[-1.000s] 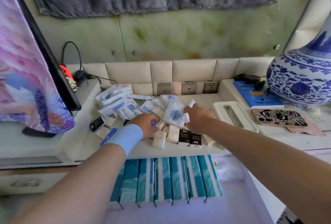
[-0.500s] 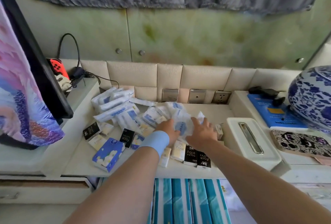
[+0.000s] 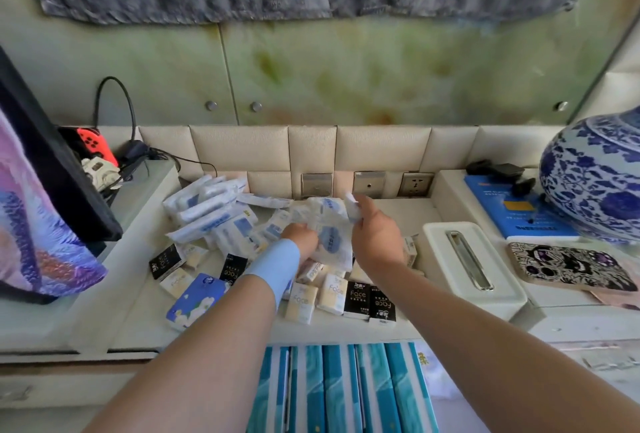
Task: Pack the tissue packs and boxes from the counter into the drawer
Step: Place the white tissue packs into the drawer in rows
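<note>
My right hand (image 3: pixel 375 238) has come up off the pile and now pinches the top of a soft tissue pack (image 3: pixel 329 238). Below both wrists, teal boxes (image 3: pixel 341 387) stand in the drawer (image 3: pixel 445 415). Small packs (image 3: pixel 332 294) lie on the counter (image 3: pixel 138 311) under them. My left hand (image 3: pixel 300 237) grips the same pack's other side. Long packs (image 3: pixel 207 204) lie beyond, left of it.

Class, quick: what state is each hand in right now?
Left hand: grips the soft white tissue pack with a blue oval.
Right hand: pinches a small white tissue pack.
</note>
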`<action>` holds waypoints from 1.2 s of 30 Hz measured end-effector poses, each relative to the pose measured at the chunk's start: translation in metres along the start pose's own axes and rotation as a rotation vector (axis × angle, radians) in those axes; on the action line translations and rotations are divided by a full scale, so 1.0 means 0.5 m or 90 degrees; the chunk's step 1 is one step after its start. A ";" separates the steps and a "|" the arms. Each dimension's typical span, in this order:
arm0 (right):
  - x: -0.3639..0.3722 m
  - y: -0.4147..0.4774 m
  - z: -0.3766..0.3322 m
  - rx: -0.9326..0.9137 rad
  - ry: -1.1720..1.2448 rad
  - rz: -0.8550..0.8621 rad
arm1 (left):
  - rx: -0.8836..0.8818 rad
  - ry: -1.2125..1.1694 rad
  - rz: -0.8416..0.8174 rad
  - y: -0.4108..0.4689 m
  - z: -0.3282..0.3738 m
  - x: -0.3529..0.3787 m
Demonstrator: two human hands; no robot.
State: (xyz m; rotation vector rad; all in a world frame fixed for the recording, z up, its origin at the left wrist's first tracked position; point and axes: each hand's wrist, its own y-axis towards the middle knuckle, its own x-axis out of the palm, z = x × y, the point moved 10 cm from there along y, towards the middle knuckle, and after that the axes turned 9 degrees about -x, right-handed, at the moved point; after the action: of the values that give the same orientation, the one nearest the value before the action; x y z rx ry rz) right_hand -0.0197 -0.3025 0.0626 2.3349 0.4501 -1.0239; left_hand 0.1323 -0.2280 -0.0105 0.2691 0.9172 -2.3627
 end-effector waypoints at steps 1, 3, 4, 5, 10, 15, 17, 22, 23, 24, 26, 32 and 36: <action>-0.002 -0.002 -0.026 -0.035 0.040 -0.001 | -0.003 -0.051 -0.018 -0.004 -0.005 -0.007; 0.009 -0.014 -0.076 -0.106 0.092 -0.039 | -0.014 -0.136 -0.048 -0.029 -0.013 -0.031; 0.023 -0.021 -0.092 -0.124 0.104 -0.073 | -0.033 -0.176 -0.071 -0.038 -0.023 -0.039; 0.038 -0.030 -0.103 -0.131 0.116 -0.106 | -0.054 -0.223 -0.091 -0.047 -0.031 -0.047; 0.060 -0.066 -0.167 -0.154 0.227 -0.171 | -0.116 -0.398 -0.152 -0.117 -0.069 -0.102; 0.082 -0.108 -0.218 -0.049 0.488 -0.257 | -0.046 -0.271 -0.111 -0.169 -0.110 -0.179; 0.084 -0.131 -0.237 -0.014 0.529 -0.273 | -0.026 -0.234 -0.056 -0.188 -0.139 -0.217; 0.109 -0.191 -0.221 0.144 0.440 -0.257 | -0.038 -0.192 -0.028 -0.247 -0.224 -0.265; 0.132 -0.217 -0.216 0.214 0.471 -0.314 | -0.034 -0.211 -0.047 -0.269 -0.234 -0.262; 0.152 -0.247 -0.220 0.272 0.517 -0.383 | -0.026 -0.225 -0.064 -0.292 -0.241 -0.259; 0.173 -0.300 -0.247 0.305 0.583 -0.490 | -0.017 -0.191 -0.080 -0.314 -0.271 -0.257; 0.230 -0.431 -0.294 0.222 0.452 -0.584 | -0.043 0.303 0.022 -0.358 -0.410 -0.284; 0.275 -0.517 -0.294 0.122 0.230 -0.622 | -0.040 0.446 0.044 -0.382 -0.473 -0.284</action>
State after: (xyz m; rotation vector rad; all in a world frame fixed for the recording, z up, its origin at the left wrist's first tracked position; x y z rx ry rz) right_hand 0.0253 0.0026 -0.0475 2.4717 1.8207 -1.0417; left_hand 0.1298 0.1075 -0.0268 1.1295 1.2568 -2.1840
